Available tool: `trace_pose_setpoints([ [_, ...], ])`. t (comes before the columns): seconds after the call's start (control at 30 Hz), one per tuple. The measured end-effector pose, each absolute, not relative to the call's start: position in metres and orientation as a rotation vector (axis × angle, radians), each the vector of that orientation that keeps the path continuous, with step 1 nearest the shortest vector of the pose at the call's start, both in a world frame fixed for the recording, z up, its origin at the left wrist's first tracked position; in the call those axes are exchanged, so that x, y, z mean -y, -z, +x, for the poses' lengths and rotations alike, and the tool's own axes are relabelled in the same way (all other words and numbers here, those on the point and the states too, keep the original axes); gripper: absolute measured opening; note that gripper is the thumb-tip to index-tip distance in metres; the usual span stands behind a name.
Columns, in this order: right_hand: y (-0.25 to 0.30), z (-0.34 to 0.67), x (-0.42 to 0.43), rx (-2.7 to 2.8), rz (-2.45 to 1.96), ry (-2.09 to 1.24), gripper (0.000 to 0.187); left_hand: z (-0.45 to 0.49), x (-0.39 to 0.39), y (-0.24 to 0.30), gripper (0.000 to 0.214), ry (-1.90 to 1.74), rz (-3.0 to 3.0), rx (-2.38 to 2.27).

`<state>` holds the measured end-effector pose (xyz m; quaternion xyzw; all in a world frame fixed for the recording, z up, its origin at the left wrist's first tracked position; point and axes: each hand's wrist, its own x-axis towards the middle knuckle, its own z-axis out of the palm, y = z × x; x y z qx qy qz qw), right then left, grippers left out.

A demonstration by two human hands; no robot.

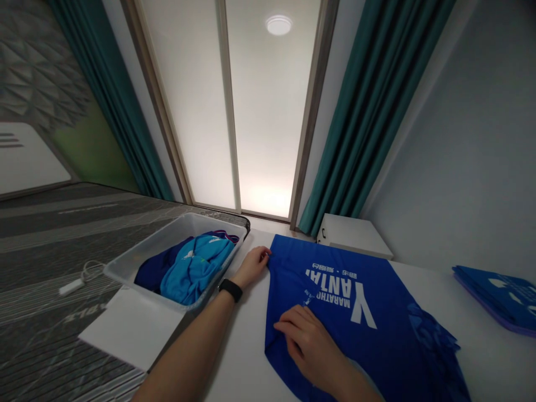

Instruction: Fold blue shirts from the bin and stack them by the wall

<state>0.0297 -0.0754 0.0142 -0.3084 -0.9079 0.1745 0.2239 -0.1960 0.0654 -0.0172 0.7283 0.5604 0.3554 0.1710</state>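
Note:
A blue T-shirt (377, 340) with white "YANTAI" marathon lettering, upside down from here, lies spread on the white table. My left hand (255, 263), with a black watch (230, 290) on its wrist, has its fingers curled at the shirt's far left corner, pinching the edge. Over the left part of the shirt, below the lettering, is my right hand (310, 346), its fingers bent and thumb apart, with nothing visible between them. A small fold runs along the shirt's left edge near it. The shirt's right side is bunched in darker patterned cloth.
Left of the table, a translucent bin (146, 251) holds crumpled blue clothes (196, 268). Folded blue garments (498, 296) lie stacked at the table's right. A white cabinet (355, 231) stands behind. A white power strip (72, 287) rests on the grey surface at left.

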Motion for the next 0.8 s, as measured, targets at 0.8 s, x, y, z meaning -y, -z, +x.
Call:
trace_pose_setpoints([
  [0.8, -0.013, 0.029, 0.076, 2.543, -0.86, -0.489, 0.032, -0.19, -0.054, 0.005, 0.016, -0.771, 2.312, -1.626],
])
